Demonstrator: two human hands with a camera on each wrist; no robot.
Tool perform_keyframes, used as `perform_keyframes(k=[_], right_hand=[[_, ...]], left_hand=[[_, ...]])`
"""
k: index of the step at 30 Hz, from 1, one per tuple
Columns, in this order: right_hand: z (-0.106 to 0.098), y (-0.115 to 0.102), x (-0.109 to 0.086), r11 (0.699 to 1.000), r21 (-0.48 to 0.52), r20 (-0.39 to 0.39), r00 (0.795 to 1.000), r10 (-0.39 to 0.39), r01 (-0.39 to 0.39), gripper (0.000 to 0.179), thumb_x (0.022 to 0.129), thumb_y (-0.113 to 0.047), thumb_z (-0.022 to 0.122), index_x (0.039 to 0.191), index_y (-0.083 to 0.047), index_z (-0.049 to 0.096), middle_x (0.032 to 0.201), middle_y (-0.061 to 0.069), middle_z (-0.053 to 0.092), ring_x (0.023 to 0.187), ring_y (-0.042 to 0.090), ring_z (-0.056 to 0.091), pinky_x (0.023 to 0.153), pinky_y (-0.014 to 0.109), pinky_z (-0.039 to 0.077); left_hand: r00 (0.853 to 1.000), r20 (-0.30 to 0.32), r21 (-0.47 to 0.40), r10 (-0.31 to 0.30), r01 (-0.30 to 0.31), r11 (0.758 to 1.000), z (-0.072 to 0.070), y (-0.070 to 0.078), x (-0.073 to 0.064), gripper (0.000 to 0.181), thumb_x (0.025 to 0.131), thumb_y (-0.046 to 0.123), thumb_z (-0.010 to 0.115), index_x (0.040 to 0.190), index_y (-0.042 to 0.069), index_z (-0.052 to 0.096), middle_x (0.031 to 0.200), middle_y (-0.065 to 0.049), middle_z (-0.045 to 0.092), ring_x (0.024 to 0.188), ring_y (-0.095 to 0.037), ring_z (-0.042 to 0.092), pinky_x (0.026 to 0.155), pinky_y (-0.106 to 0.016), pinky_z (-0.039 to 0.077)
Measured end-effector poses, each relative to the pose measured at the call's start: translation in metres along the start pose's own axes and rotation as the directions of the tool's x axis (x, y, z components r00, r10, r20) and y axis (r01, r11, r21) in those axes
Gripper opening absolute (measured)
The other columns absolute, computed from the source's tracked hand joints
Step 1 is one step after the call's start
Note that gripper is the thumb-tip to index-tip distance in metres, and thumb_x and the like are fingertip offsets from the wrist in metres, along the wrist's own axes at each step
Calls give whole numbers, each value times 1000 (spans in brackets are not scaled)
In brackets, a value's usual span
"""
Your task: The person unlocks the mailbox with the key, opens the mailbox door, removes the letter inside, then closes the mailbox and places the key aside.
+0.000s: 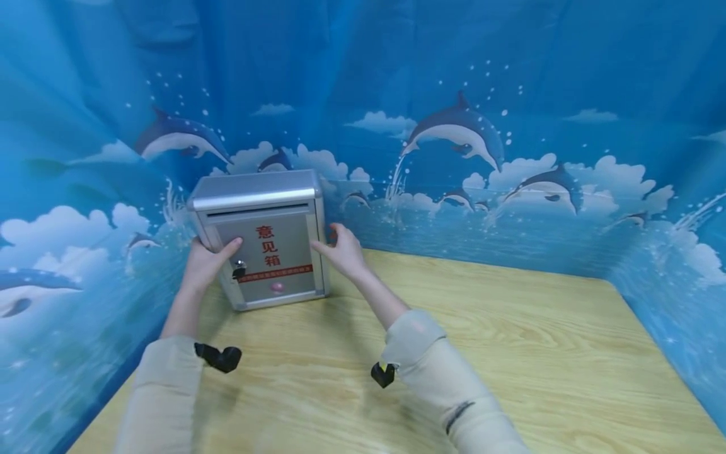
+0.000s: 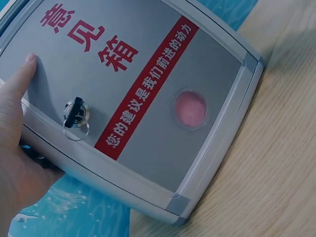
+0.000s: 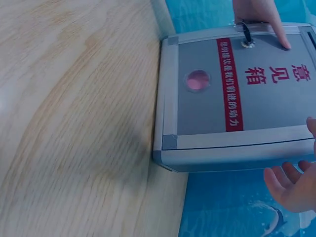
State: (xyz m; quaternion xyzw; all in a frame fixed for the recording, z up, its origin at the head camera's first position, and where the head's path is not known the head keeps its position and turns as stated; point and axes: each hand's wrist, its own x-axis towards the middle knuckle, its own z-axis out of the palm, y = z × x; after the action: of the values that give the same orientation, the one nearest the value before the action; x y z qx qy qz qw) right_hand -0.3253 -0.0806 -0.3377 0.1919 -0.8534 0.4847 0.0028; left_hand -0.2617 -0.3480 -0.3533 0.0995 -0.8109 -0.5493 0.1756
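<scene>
A silver metal suggestion box point(image 1: 289, 252) stands at the back left of the table, with red characters and a red strip across its front. Keys hang in the front lock point(image 2: 76, 112), and a round pink spot point(image 2: 191, 109) shows below the strip. My left hand point(image 1: 205, 261) grips the box's left side, its thumb on the front panel and its other fingers hidden round the side. At the right side is my right hand point(image 1: 343, 252), fingers spread and relaxed; the right wrist view shows its fingertips point(image 3: 276, 177) a little apart from the box.
The wood-grain table point(image 1: 482, 353) stretches to the right and forward. Blue curtains with dolphins point(image 1: 459, 132) rise close behind the box and along both sides. A black wrist mount point(image 1: 220, 357) sticks out from the left sleeve, another point(image 1: 382, 374) from the right.
</scene>
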Motion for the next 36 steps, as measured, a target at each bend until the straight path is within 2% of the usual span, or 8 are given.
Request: perform_keyframes(k=[1,2,7,15,20,27,32,36], right_hand=[[1,-1,1,1000,-9,0,1000,9,-9,68,87,-38,63,138,-2,37,129,17,48,112,28,51,89,36,46],[3,-1,2,1000,-18,1,1000,18,-18,70,86,-39,63,139,-2,36,131,17,47,114,28,50,91,37,44],[10,0,4,998,-20,-2,998,57,-57,78,85,-44,62,144,-5,29,140,17,37,124,28,41,99,40,38],[17,14,9,988,153,-23,1000,11,-7,79,84,-38,66,143,-3,27,142,16,35,127,29,38,101,39,35],[23,15,11,992,126,-17,1000,-24,26,83,83,-37,68,145,-4,23,143,17,34,129,29,36,103,40,33],[29,7,13,996,88,-65,998,9,-3,87,81,-39,70,145,-6,22,141,17,36,128,29,38,102,42,34],[31,8,11,996,91,-38,999,-10,13,80,84,-34,68,146,-7,23,141,16,37,127,28,39,102,41,34],[30,10,11,996,87,-22,999,-33,35,78,86,-32,66,146,-7,22,142,16,36,127,28,39,102,41,34]], left_hand=[[1000,-7,-15,7,-7,1000,2,0,1,94,83,44,64,147,6,6,149,-23,16,135,-40,16,107,-56,13],[1000,-13,-31,17,-17,999,4,8,-4,93,84,40,65,147,3,7,148,-24,17,135,-40,17,109,-51,12],[999,-23,-11,-49,49,999,10,11,-6,93,84,46,63,148,6,9,150,-20,18,136,-37,17,109,-49,13],[994,-37,-49,-107,105,993,17,4,-11,95,81,49,64,148,8,10,150,-17,20,136,-34,19,109,-47,15],[990,-48,-47,-129,127,991,18,3,-13,95,82,49,64,149,9,9,151,-16,18,137,-33,17,110,-47,14],[988,-52,-84,-143,139,987,18,5,-11,97,79,46,69,148,9,12,150,-15,20,136,-32,20,110,-45,16],[984,-67,-75,-163,158,985,15,4,-14,95,79,46,69,148,8,15,150,-16,22,136,-33,21,109,-46,18],[985,-85,-43,-149,146,988,15,3,-15,95,78,49,69,148,8,18,149,-16,23,135,-34,22,109,-49,17]])
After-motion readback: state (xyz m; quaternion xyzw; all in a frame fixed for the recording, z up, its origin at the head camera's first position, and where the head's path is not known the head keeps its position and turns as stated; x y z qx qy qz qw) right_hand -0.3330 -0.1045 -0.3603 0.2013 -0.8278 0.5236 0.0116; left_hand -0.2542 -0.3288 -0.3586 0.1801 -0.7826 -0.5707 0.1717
